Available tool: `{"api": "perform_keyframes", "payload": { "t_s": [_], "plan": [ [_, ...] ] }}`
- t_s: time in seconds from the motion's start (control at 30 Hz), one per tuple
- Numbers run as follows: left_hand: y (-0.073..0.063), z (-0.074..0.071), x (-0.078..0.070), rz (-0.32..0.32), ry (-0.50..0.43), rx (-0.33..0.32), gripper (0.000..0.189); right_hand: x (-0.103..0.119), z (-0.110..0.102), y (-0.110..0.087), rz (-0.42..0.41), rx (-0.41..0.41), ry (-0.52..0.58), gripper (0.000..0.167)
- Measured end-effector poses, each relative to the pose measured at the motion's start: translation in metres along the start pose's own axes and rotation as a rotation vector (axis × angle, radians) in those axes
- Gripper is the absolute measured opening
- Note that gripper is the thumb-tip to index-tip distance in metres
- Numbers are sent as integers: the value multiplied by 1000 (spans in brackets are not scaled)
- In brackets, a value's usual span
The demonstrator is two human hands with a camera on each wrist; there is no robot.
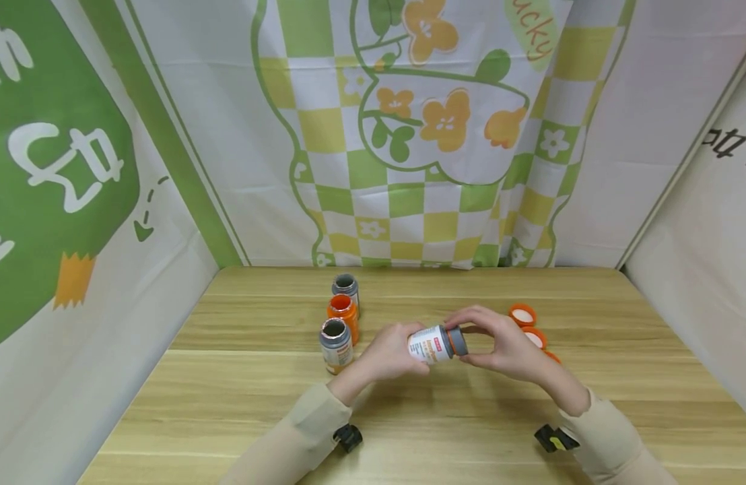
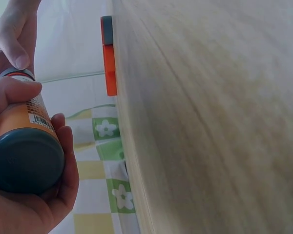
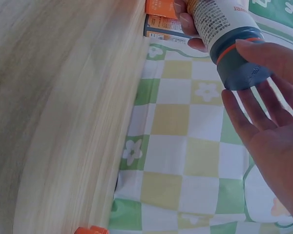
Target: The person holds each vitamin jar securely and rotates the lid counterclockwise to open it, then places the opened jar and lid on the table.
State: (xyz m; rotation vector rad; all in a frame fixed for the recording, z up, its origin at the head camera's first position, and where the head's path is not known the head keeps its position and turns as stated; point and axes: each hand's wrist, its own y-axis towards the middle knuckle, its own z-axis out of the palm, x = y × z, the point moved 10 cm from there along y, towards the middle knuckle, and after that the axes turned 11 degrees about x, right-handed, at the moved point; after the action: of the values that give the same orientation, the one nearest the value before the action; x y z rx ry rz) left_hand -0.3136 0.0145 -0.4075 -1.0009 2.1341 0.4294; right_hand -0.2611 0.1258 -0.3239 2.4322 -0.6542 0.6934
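My left hand [image 1: 390, 353] grips a supplement bottle [image 1: 429, 345] with a white and orange label, tilted above the table. Its dark grey base [image 2: 27, 161] faces the left wrist camera. At the other end, the thumb and fingers of my right hand [image 1: 503, 343] pinch the grey cap [image 1: 457, 341]. An orange ring [image 3: 227, 52] shows between cap and bottle. Left of my hands stand three uncapped bottles in a row: a grey one [image 1: 346, 291] at the back, an orange one [image 1: 344, 316] in the middle, another grey one [image 1: 336, 347] in front.
Beyond my right hand lie three orange-rimmed caps, the back one [image 1: 522, 314] and middle one [image 1: 534, 337] showing white insides; the front one [image 1: 552, 357] is partly hidden. A checked curtain [image 1: 403, 222] hangs behind the wooden table [image 1: 252, 397].
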Motion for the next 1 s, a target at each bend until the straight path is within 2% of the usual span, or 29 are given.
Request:
{"api": "perform_keyframes", "payload": {
  "t_s": [0.1, 0.3, 0.4, 0.57, 0.7, 0.77, 0.9, 1.0],
  "plan": [
    [0, 1, 1, 1, -11, 10, 48, -4, 2, -3, -35, -7, -34, 51],
    [3, 3, 4, 3, -56, 36, 42, -15, 6, -10, -101, -38, -182, 59],
    [4, 4, 5, 3, -80, 53, 39, -11, 7, -12, -161, -57, -237, 59],
    [3, 7, 6, -12, -107, 90, 39, 6, 11, -17, -311, -88, -366, 59],
    [3, 8, 8, -15, -140, 107, 40, 11, 12, -22, -356, -110, -451, 59],
    [3, 7, 8, -16, -152, 108, 42, 11, 11, -25, -368, -122, -462, 53],
    [3, 7, 8, -23, -154, 106, 43, 9, 10, -28, -382, -141, -442, 29],
    [2, 7, 9, -25, -145, 104, 44, 7, 8, -29, -374, -160, -416, 29]
  ]
}}
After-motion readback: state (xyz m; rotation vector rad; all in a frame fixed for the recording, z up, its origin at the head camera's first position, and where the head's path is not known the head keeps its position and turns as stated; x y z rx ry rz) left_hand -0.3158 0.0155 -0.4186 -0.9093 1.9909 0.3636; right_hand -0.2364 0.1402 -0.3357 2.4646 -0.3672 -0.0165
